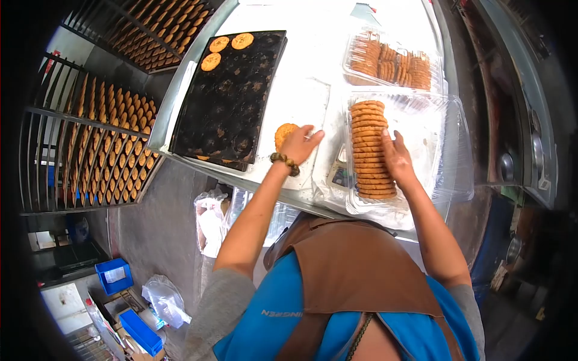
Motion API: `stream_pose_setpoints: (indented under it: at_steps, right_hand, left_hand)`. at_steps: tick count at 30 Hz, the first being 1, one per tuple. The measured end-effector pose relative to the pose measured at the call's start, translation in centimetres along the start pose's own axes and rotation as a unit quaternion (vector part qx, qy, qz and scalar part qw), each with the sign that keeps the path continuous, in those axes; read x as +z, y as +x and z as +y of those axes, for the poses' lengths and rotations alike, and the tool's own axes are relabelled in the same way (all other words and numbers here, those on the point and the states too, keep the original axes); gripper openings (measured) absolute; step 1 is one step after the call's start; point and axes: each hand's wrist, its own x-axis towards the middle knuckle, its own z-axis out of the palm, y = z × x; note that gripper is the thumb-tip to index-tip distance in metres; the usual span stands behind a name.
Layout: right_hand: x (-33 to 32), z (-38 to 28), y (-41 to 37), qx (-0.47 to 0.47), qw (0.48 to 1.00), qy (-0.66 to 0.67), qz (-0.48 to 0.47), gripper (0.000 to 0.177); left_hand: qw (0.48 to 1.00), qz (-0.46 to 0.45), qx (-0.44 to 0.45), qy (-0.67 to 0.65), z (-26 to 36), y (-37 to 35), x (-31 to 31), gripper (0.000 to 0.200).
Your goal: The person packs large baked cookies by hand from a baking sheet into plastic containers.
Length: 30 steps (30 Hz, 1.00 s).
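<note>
While the left hand (299, 144) curls its fingers around a small cookie stack (283, 133) at mid-frame, the right hand (394, 157) rests open and flat-fingered against the cookie row (368, 150). These round, ridged brown discs stand on edge, their line running top-to-bottom inside a clear glossy plastic clamshell (448, 150) right of centre.

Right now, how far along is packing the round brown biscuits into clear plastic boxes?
Done: the far clear plastic box looks full; the black baking tray is nearly emptied. In hand: the right hand steadies one biscuit row in the open box; the left hand grips a small biscuit stack. Left: three tray biscuits, room beside the row.
</note>
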Motion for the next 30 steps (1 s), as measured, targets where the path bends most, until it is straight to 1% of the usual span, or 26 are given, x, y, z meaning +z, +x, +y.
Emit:
stream_pose_setpoints:
  at_steps: [1, 2, 3, 4, 5, 6, 7, 8, 9, 11, 12, 13, 15, 17, 19, 21, 23, 24, 25, 27, 28, 29, 30]
  right_hand:
    - [-0.7, -0.7, -0.9, 0.008, 1.000, 0.002, 0.009, 0.097]
    - [-1.3, -0.8, -1.4, -0.027, 0.999, -0.013, 0.033, 0.088]
    - [-1.9, -1.1, -2.1, -0.025, 0.999, -0.017, 0.035, 0.088]
    - [-2.4, -1.4, -2.7, -0.037, 0.999, -0.018, 0.024, 0.083]
    - [-2.8, -1.6, -3.3, -0.049, 0.999, -0.020, 0.013, 0.078]
    - [-2.9, -1.7, -4.1, -0.051, 0.998, -0.008, 0.026, 0.069]
    - [-2.9, -1.5, -4.8, -0.050, 0.998, -0.012, 0.028, 0.069]
    - [-2.8, -1.2, -5.5, -0.058, 0.998, -0.009, 0.033, 0.067]
    - [-2.8, -0.9, -6.2, -0.064, 0.997, -0.006, 0.037, 0.065]
    - [-2.6, -0.4, -7.4, -0.067, 0.997, -0.008, 0.042, 0.061]
    - [-2.6, 0.3, -7.7, -0.054, 0.998, -0.020, 0.041, 0.061]
    - [-2.5, 0.7, -7.7, -0.045, 0.998, -0.029, 0.041, 0.060]
    - [-2.2, 1.1, -8.2, -0.032, 0.998, -0.007, 0.054, 0.059]
    - [-2.0, 1.7, -8.2, -0.041, 0.997, 0.023, 0.060, 0.058]
    - [-2.0, 1.3, -8.2, -0.011, 0.997, 0.038, 0.072, 0.057]
    - [-1.7, 1.0, -8.1, -0.005, 0.996, 0.058, 0.074, 0.056]
    - [-1.5, 0.9, -7.8, 0.008, 0.995, 0.057, 0.076, 0.055]
    - [-1.5, 0.5, -7.9, 0.011, 0.996, 0.049, 0.079, 0.053]
    - [-1.7, 0.1, -8.1, 0.008, 0.996, 0.048, 0.077, 0.053]
    - [-2.2, -0.8, -8.4, 0.019, 0.996, 0.019, 0.088, 0.049]
    - [-2.5, -1.1, -8.6, 0.023, 0.994, 0.039, 0.102, 0.046]
    - [-3.1, -0.8, -8.7, 0.021, 0.992, 0.035, 0.116, 0.041]
    - [-3.9, -0.7, -9.1, 0.015, 0.990, 0.039, 0.134, 0.041]
  left_hand:
    - [0.980, 0.095, 0.055, 0.164, -2.4, 0.5, -0.7, 0.071]
    - [0.976, 0.087, 0.022, 0.197, -3.6, 0.9, -1.8, 0.070]
    - [0.970, 0.078, -0.010, 0.229, -4.7, 1.4, -2.6, 0.070]
    - [0.967, 0.074, -0.055, 0.238, -6.0, 2.1, -2.8, 0.076]
    - [0.968, 0.072, -0.053, 0.233, -7.1, 2.8, -2.4, 0.076]
    - [0.966, 0.055, -0.119, 0.223, -7.6, 3.3, -2.1, 0.076]
    - [0.959, 0.038, -0.183, 0.213, -8.3, 4.0, -1.7, 0.077]
    - [0.952, 0.039, -0.210, 0.219, -9.7, 4.8, -0.8, 0.082]
    - [0.953, 0.037, -0.210, 0.217, -9.7, 4.9, -0.7, 0.082]
    - [0.940, 0.046, -0.265, 0.209, -9.2, 5.0, -0.6, 0.089]
    - [0.934, 0.027, -0.293, 0.202, -8.5, 5.3, -0.8, 0.094]
    - [0.933, 0.037, -0.305, 0.187, -8.4, 5.3, -0.6, 0.096]
    - [0.932, 0.033, -0.318, 0.173, -8.8, 5.7, -0.6, 0.101]
    - [0.934, 0.011, -0.320, 0.159, -9.1, 5.9, -0.6, 0.108]
    - [0.931, -0.002, -0.330, 0.153, -9.1, 6.0, -0.4, 0.111]
    - [0.944, -0.024, -0.295, 0.145, -10.6, 6.4, 0.4, 0.110]
    - [0.958, -0.049, -0.264, 0.098, -11.2, 6.5, 0.6, 0.100]
    - [0.960, -0.099, -0.261, 0.032, -11.0, 6.7, 0.1, 0.088]
    - [0.960, -0.095, -0.262, 0.030, -11.5, 6.9, 0.2, 0.088]
    - [0.966, -0.093, -0.195, -0.142, -12.7, 7.5, 0.3, 0.072]
    - [0.965, -0.109, -0.171, -0.166, -10.5, 6.9, -1.8, 0.069]
    - [0.965, -0.108, -0.171, -0.168, -9.0, 6.7, -4.1, 0.069]
    - [0.957, -0.096, -0.120, -0.245, -7.9, 6.6, -6.6, 0.067]
